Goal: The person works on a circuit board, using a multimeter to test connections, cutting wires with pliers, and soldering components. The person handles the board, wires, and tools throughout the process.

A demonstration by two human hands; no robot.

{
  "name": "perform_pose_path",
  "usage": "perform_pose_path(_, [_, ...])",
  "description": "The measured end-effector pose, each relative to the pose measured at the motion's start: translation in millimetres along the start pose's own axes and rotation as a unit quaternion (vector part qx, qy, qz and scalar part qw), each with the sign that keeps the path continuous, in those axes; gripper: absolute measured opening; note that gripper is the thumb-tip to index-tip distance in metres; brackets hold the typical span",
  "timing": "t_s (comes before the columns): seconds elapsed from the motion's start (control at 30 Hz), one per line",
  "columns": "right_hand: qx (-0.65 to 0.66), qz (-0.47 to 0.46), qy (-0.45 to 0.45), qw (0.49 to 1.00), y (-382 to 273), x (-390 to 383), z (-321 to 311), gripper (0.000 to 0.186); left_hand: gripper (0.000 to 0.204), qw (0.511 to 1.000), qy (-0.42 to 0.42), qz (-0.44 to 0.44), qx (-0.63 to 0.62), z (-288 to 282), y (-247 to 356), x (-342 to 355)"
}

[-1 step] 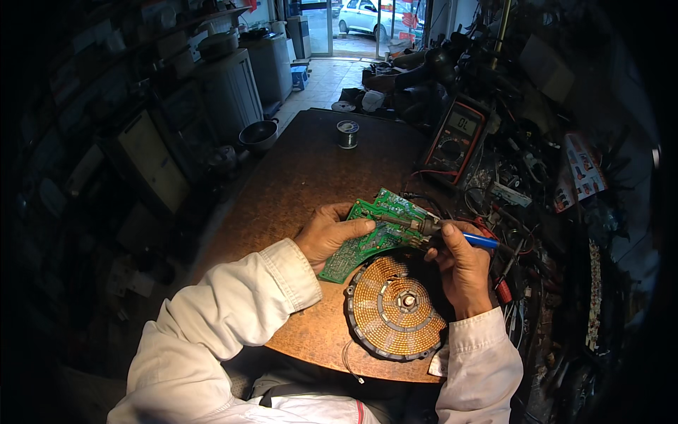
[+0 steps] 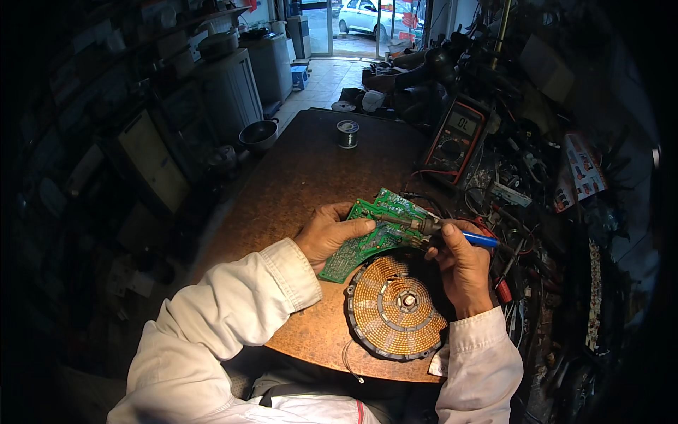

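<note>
A curved green circuit board point(image 2: 346, 262) is held tilted above the table by my left hand point(image 2: 328, 233), the thumb pressed on its face. My right hand point(image 2: 462, 265) grips a soldering iron point(image 2: 480, 240) with a blue handle. The iron's metal shaft lies across the board, its tip close to my left thumb; whether the tip touches the board I cannot tell. Just below the board, a round induction coil point(image 2: 395, 332) with copper-coloured windings rests on the table. Part of the coil's right side is in shadow near my right wrist.
The brown wooden table point(image 2: 282, 184) carries a solder spool point(image 2: 347, 134) at its far end. A multimeter point(image 2: 455, 141) leans at the far right, beside cluttered cables and tools. A thin wire with a white connector point(image 2: 361, 380) hangs over the front edge. A black pan point(image 2: 259, 134) stands beyond the table's left side.
</note>
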State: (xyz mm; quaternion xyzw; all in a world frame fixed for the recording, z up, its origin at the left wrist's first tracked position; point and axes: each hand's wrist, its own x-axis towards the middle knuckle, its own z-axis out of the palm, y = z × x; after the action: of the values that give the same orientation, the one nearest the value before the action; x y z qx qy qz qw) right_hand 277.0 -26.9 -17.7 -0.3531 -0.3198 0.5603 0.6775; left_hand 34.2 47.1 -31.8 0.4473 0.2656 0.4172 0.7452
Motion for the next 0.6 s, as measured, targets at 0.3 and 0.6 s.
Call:
perform_pose_path(0.3, [0.006, 0.001, -0.018, 1.000, 1.0, 1.3, -3.4, 0.034, 0.031, 1.000, -0.008, -0.008, -0.018, -4.4, -2.1, 0.2])
perform_pose_path(0.6, [-0.006, -0.001, -0.005, 1.000, 0.5, 0.4, -7.2, 0.034, 0.031, 1.000, -0.014, -0.006, -0.016, -5.7, -5.0, 3.2])
